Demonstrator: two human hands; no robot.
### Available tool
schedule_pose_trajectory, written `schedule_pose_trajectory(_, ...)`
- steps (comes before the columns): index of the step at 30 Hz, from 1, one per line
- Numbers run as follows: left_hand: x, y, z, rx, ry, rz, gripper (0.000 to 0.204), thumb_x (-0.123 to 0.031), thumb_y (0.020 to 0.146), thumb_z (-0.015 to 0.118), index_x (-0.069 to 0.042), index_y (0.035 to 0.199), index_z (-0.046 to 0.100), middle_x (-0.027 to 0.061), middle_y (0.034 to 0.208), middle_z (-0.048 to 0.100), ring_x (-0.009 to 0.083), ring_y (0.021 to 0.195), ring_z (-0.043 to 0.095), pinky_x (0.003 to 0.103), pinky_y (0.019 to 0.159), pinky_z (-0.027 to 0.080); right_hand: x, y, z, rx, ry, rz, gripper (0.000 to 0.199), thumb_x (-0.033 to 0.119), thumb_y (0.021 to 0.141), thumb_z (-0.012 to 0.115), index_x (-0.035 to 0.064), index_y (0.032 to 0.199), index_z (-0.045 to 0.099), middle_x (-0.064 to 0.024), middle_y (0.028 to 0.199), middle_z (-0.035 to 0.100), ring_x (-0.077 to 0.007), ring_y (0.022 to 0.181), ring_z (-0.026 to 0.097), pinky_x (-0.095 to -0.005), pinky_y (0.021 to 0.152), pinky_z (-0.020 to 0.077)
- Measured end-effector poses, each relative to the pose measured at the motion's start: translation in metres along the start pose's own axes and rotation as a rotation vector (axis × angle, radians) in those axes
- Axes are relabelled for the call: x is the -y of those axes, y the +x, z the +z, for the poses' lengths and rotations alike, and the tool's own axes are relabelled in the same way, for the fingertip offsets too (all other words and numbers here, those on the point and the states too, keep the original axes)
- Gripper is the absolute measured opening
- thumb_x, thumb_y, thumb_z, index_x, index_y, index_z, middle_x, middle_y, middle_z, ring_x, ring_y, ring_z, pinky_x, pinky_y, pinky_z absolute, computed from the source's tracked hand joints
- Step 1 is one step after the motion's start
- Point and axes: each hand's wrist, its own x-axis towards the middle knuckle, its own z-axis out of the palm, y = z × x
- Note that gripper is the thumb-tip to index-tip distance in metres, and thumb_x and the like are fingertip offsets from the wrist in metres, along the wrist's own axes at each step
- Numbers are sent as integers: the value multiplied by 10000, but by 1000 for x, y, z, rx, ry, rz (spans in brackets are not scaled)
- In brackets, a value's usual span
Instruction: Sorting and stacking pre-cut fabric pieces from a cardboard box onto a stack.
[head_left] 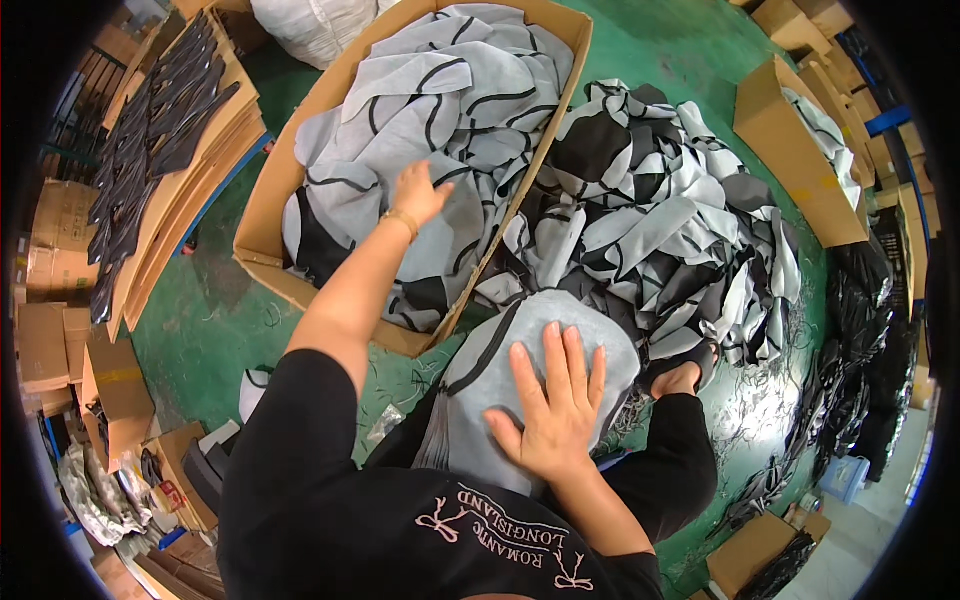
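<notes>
My right hand (558, 410) lies flat, fingers spread, on a stack of grey fabric pieces (480, 425) with black edging, which rests on my lap. My left hand (420, 194) reaches out over a large cardboard box (262, 225) filled with similar grey and black cut pieces (405, 115). Its thumb stands apart from the fingers, and no piece shows lifted in it. Whether the fingertips touch the fabric below cannot be made out.
A loose heap of grey and black pieces (665, 215) covers the green floor (225, 330) beside the box. Dark flat pieces (165, 130) lie on stacked cardboard at the left. Another cardboard box (795, 150) stands at the right, above black plastic bags (860, 330). Scraps are strewn near my foot.
</notes>
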Motion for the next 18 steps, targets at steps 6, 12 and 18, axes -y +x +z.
schedule_pose_trajectory(6, 0, 35, 22, 147, 174, -526, 688, -422, 692, 723, -12, 1197, 498, 200, 1245, 525, 340, 1182, 475, 405, 969, 397, -4, 1, 2, -19, 33, 50, 568, 492, 835, 525, 129, 1270, 554, -212, 1360, 442, -368, 1283, 390, -543, 1089, 151)
schedule_pose_trajectory(12, 8, 19, -11, 286, -47, -149, 302, -225, 694, 621, 0, 896, 626, 224, 876, 641, 356, 838, 623, 381, 754, 491, 1, 3, 0, -39, 25, 34, 572, 464, 812, 558, 126, 1273, 550, -205, 1372, 432, -356, 1293, 379, -532, 1084, 162)
schedule_pose_trajectory(18, -34, -9, -122, 315, -1121, -560, 390, -223, 803, 527, 21, 1102, 579, 85, 1057, 634, 186, 1010, 585, 324, 920, 430, 10, -2, -2, -93, 25, -8, 601, 428, 779, 607, 127, 1293, 527, -184, 1394, 407, -341, 1303, 364, -539, 1068, 192)
